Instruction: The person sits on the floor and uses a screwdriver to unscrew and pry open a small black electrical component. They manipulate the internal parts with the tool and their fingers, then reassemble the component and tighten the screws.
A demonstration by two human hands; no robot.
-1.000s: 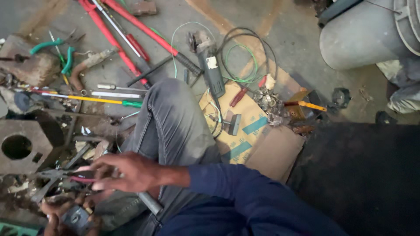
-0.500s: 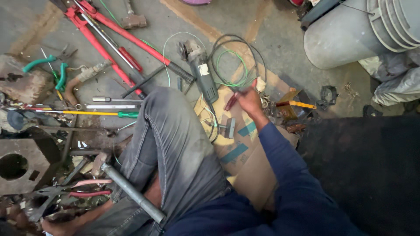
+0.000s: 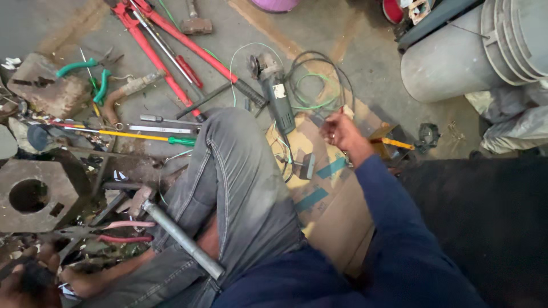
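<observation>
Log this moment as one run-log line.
left hand: low by scrap, grip unclear | right hand: closed over flattened brown cardboard, contents unclear | grey angle grinder: on floor

I wear worn, dusty grey jeans (image 3: 240, 194) and a dark blue long sleeve (image 3: 394, 228); my hands are bare.

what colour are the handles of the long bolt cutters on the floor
Red, seen in the head view: the bolt cutters lie at the top left.
</observation>
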